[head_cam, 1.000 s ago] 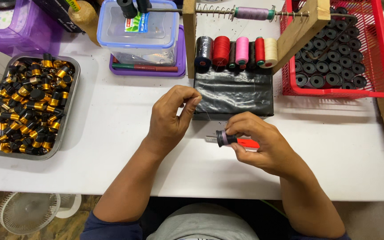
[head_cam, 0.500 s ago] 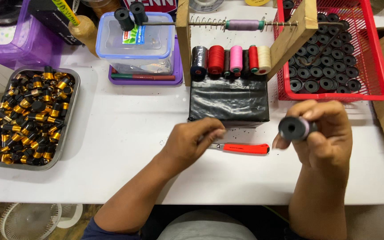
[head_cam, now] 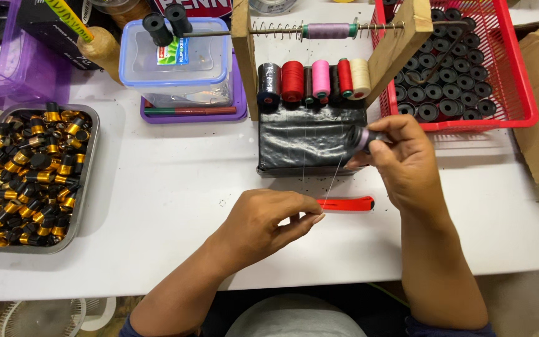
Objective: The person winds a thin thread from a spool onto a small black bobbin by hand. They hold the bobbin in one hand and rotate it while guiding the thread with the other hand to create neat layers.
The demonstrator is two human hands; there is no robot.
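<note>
Head view showed your right hand (head_cam: 407, 165) gripping a small spool (head_cam: 363, 138) and your left hand (head_cam: 269, 218) pinching its thin thread (head_cam: 335, 181); I judged a sharp tug could have snapped it.

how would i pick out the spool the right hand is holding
Start at the black block mid-table, below the row of thread cones. At its right edge the right hand pinches a small spool. It alone is off the rack, wound in mauve thread, with a fine strand trailing down-left.
</note>
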